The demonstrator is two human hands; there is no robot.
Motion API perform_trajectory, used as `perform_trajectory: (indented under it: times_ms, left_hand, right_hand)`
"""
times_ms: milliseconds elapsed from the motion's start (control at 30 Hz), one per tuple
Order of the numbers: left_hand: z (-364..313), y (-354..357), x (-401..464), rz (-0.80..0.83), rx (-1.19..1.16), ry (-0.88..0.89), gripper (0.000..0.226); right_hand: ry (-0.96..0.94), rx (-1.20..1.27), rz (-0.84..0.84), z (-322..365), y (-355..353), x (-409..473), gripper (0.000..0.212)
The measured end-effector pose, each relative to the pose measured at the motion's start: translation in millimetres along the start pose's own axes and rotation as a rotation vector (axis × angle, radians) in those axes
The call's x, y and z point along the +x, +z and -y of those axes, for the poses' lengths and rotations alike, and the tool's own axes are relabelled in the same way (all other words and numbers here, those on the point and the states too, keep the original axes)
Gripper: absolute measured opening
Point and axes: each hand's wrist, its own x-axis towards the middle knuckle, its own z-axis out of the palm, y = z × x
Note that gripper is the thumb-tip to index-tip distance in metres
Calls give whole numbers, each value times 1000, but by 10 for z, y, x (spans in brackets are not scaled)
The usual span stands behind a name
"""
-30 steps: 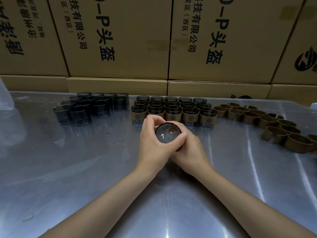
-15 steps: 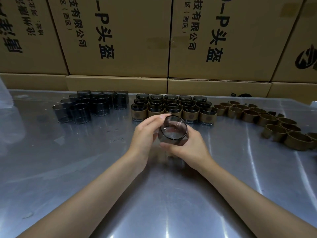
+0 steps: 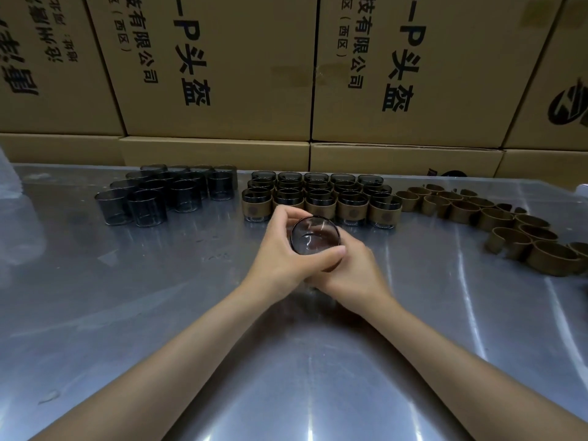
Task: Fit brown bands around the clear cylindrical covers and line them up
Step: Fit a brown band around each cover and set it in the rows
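Both hands grip one clear cover (image 3: 315, 235) above the table (image 3: 159, 313), left hand (image 3: 283, 253) over its near rim, right hand (image 3: 353, 272) beneath, open mouth tilted toward camera; banded rows (image 3: 318, 198) lie just beyond.

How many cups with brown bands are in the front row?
5 clear cylindrical covers with brown bands stand side by side: leftmost, second partly hidden behind the left hand, middle, fourth, rightmost. More rows stand behind.
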Motion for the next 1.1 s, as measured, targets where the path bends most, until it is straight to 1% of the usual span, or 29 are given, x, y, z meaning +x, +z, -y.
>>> perform_trajectory:
  times_ms: [33, 133, 200, 300, 367, 433, 467, 533, 567, 667, 700, 767, 833, 900, 1000, 1100]
  left_hand:
    - [-10, 17, -6, -44, 15, -8, 52]
    - [-62, 46, -15, -174, -52, -70, 30]
    - [-75, 43, -8, -217, -79, -130, 23]
    - [-53, 26, 16, -208, -169, -264, 23]
    - [-48, 33, 26, -206, -213, -290, 24]
    - [-68, 31, 21, -193, -317, -292, 25]
    - [-80, 24, 19, -155, -389, -296, 26]
    - [-70, 20, 12, -24, -472, -277, 37]
    - [-57, 21, 3, 36, -456, -247, 43]
    - [1, 27, -54, 152, -278, -128, 64]
    - [13, 30, -73, 171, -230, -88, 73]
    - [33, 19, -91, 204, -118, 6, 85]
    - [58, 3, -86, 224, -29, 68, 86]
    - [64, 1, -77, 209, 18, 102, 84]
    - [42, 20, -63, 92, 63, 149, 77]
    - [38, -29, -33, -1, 78, 178, 65]
  right_hand:
    - [-21, -36, 12, 19, 1, -16, 52]
    - [-96, -133, 46, 84, 12, -61, 61]
    - [-115, -173, 80, 104, 21, -72, 66]
    - [-106, -170, 89, 96, 23, -68, 66]
    - [-97, -162, 85, 83, 26, -64, 65]
    - [-66, -99, 63, 65, 30, -55, 58]
    - [-40, -47, 42, 58, 27, -46, 54]
    - [24, 73, 12, 42, 8, -23, 55]
    - [55, 146, 11, 35, -4, -10, 54]
    - [156, 441, 23, 61, -29, 12, 41]
    - [208, 523, 26, 73, -35, 18, 44]
    - [294, 634, 42, 80, -55, 37, 57]
    - [319, 669, 86, 85, -91, 59, 59]
    - [360, 664, 138, 95, -113, 78, 64]
    - [418, 716, 224, 89, -100, 110, 82]
    - [445, 820, 307, 130, -88, 113, 87]
